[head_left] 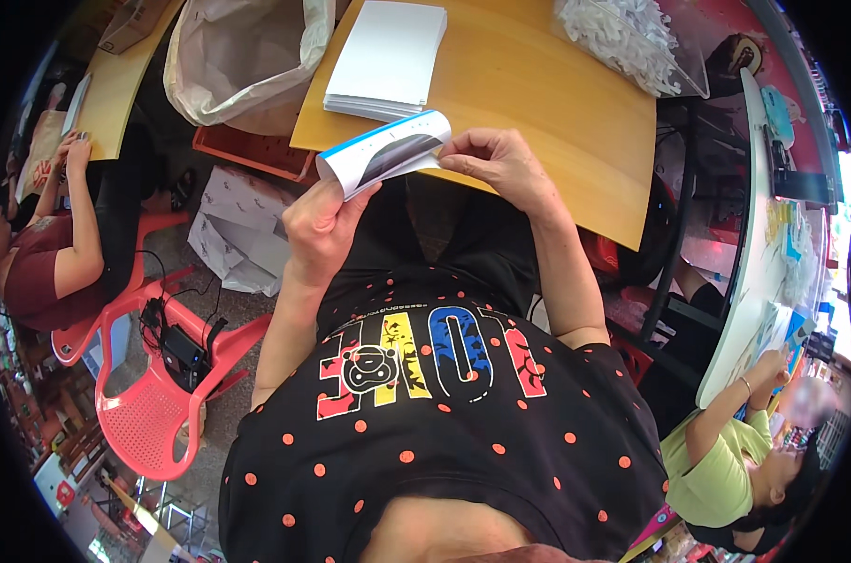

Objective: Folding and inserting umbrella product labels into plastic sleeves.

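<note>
A printed paper sheet (374, 148), white with a blue edge and a dark picture, is held in the air at the table's near edge. It is curled over on itself. My left hand (320, 225) grips its lower left part between thumb and fingers. At the sheet's right end, my right hand (502, 167) has thumb and forefinger pinched together on the paper's edge. Just beyond the sheet, a stack of white paper (388, 56) lies on the wooden table (538, 103).
A large pale sack (242, 66) stands open left of the table, above an orange crate (247, 150). White strips in a clear bag (627, 42) lie at the far right. A pink chair (148, 413) holds a black device. Co-workers (54, 267) sit on both sides.
</note>
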Action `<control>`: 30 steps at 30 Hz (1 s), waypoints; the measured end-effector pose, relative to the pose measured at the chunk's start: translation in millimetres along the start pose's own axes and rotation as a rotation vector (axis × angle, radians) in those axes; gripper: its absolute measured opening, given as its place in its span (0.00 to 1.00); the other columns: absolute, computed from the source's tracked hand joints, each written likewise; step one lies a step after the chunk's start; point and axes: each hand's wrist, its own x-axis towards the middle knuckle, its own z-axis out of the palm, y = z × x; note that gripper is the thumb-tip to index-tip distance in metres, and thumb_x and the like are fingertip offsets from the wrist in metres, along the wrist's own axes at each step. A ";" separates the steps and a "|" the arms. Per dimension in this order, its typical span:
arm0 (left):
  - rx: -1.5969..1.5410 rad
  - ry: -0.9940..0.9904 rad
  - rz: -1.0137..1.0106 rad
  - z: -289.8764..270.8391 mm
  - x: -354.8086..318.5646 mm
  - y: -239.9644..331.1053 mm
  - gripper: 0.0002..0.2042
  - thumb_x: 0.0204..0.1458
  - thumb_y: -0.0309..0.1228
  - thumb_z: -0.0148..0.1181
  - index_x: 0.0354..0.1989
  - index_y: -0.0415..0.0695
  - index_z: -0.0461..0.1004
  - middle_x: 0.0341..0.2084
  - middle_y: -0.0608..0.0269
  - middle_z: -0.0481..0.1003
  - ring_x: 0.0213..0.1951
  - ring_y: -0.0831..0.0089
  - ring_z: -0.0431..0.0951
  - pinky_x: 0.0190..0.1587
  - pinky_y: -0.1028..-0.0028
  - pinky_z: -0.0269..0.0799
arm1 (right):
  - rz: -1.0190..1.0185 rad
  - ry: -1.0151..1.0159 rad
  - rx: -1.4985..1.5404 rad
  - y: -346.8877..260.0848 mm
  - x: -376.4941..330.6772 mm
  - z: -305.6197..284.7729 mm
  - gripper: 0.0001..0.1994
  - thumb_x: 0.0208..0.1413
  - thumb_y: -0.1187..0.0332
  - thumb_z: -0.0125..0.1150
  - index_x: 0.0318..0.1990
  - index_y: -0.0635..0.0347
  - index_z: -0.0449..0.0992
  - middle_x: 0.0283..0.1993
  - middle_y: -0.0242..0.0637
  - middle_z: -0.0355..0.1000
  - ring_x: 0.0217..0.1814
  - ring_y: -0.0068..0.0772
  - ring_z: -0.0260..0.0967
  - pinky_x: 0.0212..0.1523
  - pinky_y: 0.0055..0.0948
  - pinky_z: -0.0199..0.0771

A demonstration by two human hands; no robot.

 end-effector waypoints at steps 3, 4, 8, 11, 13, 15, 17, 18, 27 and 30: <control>0.010 -0.010 0.027 -1.9 1.3 2.3 0.06 0.44 0.23 0.66 0.29 0.36 0.76 0.20 0.54 0.75 0.20 0.63 0.75 0.23 0.72 0.69 | 0.050 -0.034 -0.047 -2.0 0.0 2.7 0.11 0.53 0.66 0.62 0.34 0.67 0.78 0.30 0.34 0.75 0.35 0.19 0.70 0.40 0.22 0.70; 0.014 -0.016 0.033 -2.3 1.3 2.6 0.06 0.44 0.23 0.67 0.29 0.36 0.76 0.20 0.54 0.75 0.20 0.63 0.75 0.23 0.71 0.69 | 0.058 -0.034 -0.065 -1.9 0.1 4.2 0.11 0.53 0.65 0.61 0.34 0.67 0.77 0.29 0.33 0.75 0.34 0.19 0.70 0.39 0.22 0.70; 0.075 -0.043 0.066 -4.0 -2.4 -1.4 0.07 0.44 0.24 0.67 0.29 0.37 0.76 0.21 0.54 0.75 0.21 0.62 0.76 0.24 0.71 0.69 | 0.076 -0.031 -0.111 4.1 2.0 10.6 0.11 0.54 0.65 0.58 0.32 0.68 0.76 0.26 0.31 0.71 0.31 0.19 0.66 0.36 0.23 0.68; 0.127 -0.064 0.133 -6.4 1.1 -0.2 0.07 0.43 0.24 0.67 0.30 0.37 0.76 0.21 0.55 0.75 0.22 0.61 0.76 0.24 0.70 0.70 | 0.054 0.014 -0.108 4.6 0.9 14.0 0.10 0.56 0.67 0.57 0.31 0.67 0.74 0.24 0.24 0.66 0.28 0.13 0.59 0.29 0.18 0.61; 0.144 -0.078 0.165 -7.2 3.6 1.6 0.07 0.42 0.24 0.68 0.30 0.37 0.76 0.21 0.55 0.75 0.22 0.60 0.76 0.24 0.69 0.71 | 0.038 0.033 -0.100 -1.9 -5.3 16.8 0.09 0.56 0.68 0.57 0.30 0.66 0.73 0.24 0.21 0.64 0.27 0.10 0.56 0.26 0.16 0.58; 0.178 -0.094 0.187 -7.1 1.9 -2.5 0.08 0.42 0.23 0.68 0.30 0.38 0.76 0.21 0.56 0.76 0.23 0.61 0.77 0.24 0.69 0.71 | 0.029 0.027 -0.092 -18.8 -17.1 19.0 0.07 0.56 0.70 0.56 0.30 0.66 0.73 0.24 0.21 0.64 0.27 0.10 0.56 0.27 0.15 0.58; 0.181 -0.095 0.185 -5.6 1.9 -3.8 0.08 0.42 0.23 0.68 0.31 0.37 0.76 0.22 0.56 0.76 0.23 0.62 0.77 0.25 0.69 0.71 | 0.036 -0.015 -0.031 -37.4 -31.5 22.7 0.06 0.55 0.72 0.56 0.29 0.65 0.73 0.23 0.20 0.64 0.26 0.09 0.57 0.27 0.15 0.58; 0.170 -0.086 0.172 -4.2 2.4 -3.3 0.08 0.42 0.23 0.68 0.31 0.37 0.76 0.22 0.56 0.76 0.23 0.62 0.77 0.25 0.69 0.71 | 0.039 -0.038 -0.001 -46.1 -36.9 24.3 0.05 0.55 0.73 0.56 0.29 0.64 0.73 0.23 0.19 0.63 0.26 0.09 0.57 0.27 0.14 0.58; 0.086 -0.041 0.060 3.2 5.7 3.5 0.08 0.43 0.23 0.67 0.32 0.38 0.76 0.23 0.55 0.76 0.25 0.62 0.78 0.27 0.70 0.72 | -0.376 0.250 -0.365 -37.5 -31.7 36.4 0.16 0.42 0.71 0.71 0.40 0.60 0.74 0.35 0.35 0.69 0.24 0.28 0.63 0.28 0.27 0.69; 0.099 -0.033 0.078 3.4 3.7 1.5 0.08 0.43 0.23 0.67 0.32 0.38 0.76 0.23 0.55 0.76 0.25 0.61 0.78 0.27 0.70 0.72 | -0.696 0.372 -0.492 -26.1 -24.6 50.0 0.12 0.43 0.75 0.69 0.36 0.62 0.76 0.29 0.36 0.71 0.25 0.30 0.69 0.27 0.28 0.71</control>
